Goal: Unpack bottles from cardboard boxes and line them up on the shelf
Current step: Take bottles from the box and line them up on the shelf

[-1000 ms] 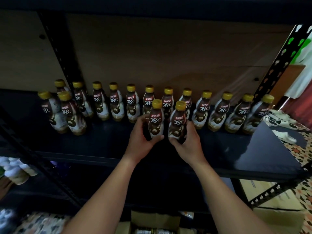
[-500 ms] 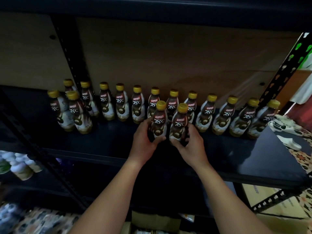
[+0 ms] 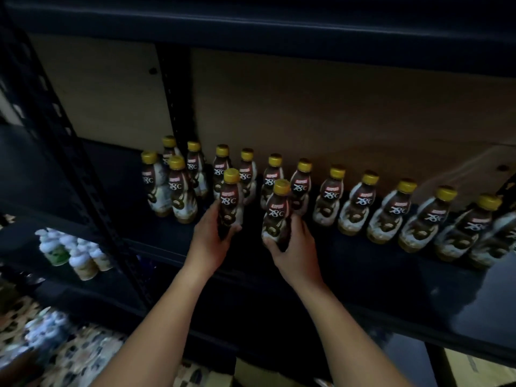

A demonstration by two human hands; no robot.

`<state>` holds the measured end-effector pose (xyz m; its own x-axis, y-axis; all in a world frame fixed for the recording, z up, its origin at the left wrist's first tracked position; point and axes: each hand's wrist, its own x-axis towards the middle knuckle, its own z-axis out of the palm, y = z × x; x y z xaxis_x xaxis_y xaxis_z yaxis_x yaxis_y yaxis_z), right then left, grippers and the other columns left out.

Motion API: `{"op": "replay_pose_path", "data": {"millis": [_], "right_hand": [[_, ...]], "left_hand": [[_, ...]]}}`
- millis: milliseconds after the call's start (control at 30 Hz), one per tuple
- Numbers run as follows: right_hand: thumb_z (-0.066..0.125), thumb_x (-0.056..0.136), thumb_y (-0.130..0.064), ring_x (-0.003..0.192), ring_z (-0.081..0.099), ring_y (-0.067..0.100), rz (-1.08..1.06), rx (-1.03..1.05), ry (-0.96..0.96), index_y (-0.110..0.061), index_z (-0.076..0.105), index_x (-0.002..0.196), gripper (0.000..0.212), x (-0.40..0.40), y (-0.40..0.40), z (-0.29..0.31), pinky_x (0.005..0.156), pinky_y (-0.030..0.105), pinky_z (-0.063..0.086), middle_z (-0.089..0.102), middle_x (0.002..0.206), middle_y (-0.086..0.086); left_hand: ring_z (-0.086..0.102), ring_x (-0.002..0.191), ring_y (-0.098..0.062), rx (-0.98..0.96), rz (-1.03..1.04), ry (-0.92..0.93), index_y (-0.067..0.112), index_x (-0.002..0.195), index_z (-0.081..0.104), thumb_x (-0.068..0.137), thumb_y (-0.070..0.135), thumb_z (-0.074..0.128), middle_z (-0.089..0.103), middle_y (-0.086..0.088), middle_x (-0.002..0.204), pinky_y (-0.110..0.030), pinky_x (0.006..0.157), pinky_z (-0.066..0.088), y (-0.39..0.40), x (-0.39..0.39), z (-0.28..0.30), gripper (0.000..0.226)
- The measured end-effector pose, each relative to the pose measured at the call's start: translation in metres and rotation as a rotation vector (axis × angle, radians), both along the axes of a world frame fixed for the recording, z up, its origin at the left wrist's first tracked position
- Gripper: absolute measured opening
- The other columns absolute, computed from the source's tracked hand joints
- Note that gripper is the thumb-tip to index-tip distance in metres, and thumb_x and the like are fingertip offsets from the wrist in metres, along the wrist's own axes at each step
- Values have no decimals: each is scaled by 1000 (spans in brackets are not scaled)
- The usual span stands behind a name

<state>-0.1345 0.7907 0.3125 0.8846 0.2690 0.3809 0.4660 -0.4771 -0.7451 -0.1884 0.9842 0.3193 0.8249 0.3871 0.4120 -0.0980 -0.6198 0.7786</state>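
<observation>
My left hand point(image 3: 210, 241) grips a brown coffee bottle with a yellow cap point(image 3: 231, 201), upright above the dark shelf point(image 3: 363, 263). My right hand point(image 3: 296, 247) grips a second, matching bottle point(image 3: 277, 213) a little to its right. Both bottles stand in front of a long back row of the same bottles point(image 3: 360, 202) that runs along the shelf. At the left end, a few bottles point(image 3: 178, 191) form a second, nearer row.
A black perforated upright point(image 3: 75, 152) crosses on the left. Small white-capped bottles point(image 3: 75, 255) sit on a lower shelf at left. A brown board point(image 3: 335, 113) backs the shelf. Cardboard boxes point(image 3: 474, 370) lie on the floor below.
Both hands have carried their bottles leftward along the shelf and spread them apart. The view has swung so the row now sits further right.
</observation>
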Motion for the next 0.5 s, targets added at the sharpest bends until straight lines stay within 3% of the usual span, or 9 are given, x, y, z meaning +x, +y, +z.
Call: {"op": "replay_pose_path", "data": {"millis": [267, 400, 500], "right_hand": [[75, 88, -22, 136, 45, 26, 11, -40, 5, -12, 38, 147, 71, -4, 74, 5, 108, 30, 39, 42, 148, 11], [76, 86, -19, 134, 47, 27, -1, -27, 4, -12, 37, 148, 73, -2, 91, 4, 106, 29, 40, 43, 146, 10], [75, 86, -20, 132, 48, 27, -11, -28, -16, -11, 36, 147, 73, -2, 96, 2, 105, 30, 42, 45, 142, 10]], "left_hand": [[57, 113, 16, -45, 5, 66, 29, 149, 38, 91, 17, 76, 62, 24, 122, -21, 104, 48, 48, -5, 0, 71], [56, 123, 9, 32, 33, -10, 31, 153, 39, 91, 18, 77, 62, 16, 133, -16, 106, 45, 48, -6, -5, 74], [55, 133, -3, 102, 78, -86, 28, 154, 42, 90, 20, 79, 62, 8, 141, -25, 111, 45, 48, -8, -10, 75]]}}
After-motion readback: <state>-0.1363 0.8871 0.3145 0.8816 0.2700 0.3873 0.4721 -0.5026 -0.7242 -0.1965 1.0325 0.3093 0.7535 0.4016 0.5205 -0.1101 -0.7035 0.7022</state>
